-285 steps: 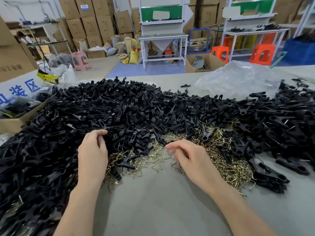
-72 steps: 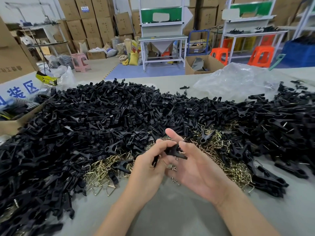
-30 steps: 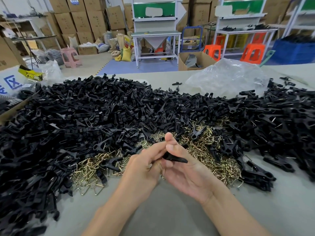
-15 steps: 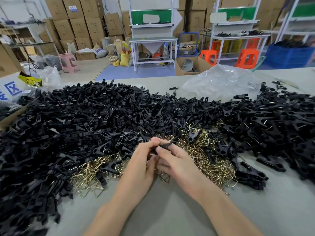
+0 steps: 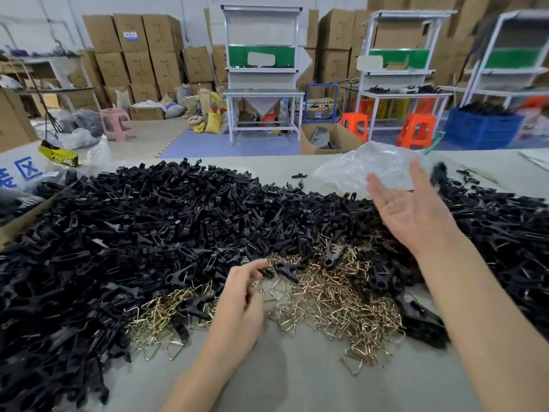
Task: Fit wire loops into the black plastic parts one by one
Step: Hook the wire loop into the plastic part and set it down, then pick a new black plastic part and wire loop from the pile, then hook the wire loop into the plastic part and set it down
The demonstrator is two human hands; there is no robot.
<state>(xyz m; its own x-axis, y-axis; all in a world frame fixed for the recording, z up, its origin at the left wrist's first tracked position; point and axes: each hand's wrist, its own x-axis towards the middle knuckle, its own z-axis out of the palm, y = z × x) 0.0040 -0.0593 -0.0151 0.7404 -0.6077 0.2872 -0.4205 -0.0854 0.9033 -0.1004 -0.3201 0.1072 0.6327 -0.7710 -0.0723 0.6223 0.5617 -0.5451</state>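
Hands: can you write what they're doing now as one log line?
right hand: open, raised | black part: airborne beyond it | left hand: over wire loops

Blue "区" on white bag (image 5: 20, 171)

Stacked cardboard boxes (image 5: 139, 55) lined the back wall behind white workbenches (image 5: 263, 93), orange stools (image 5: 416, 129) and a blue crate (image 5: 481, 129).

Right hand (image 5: 416, 215) raised, palm open; left hand (image 5: 240, 304) low, fingers curled.
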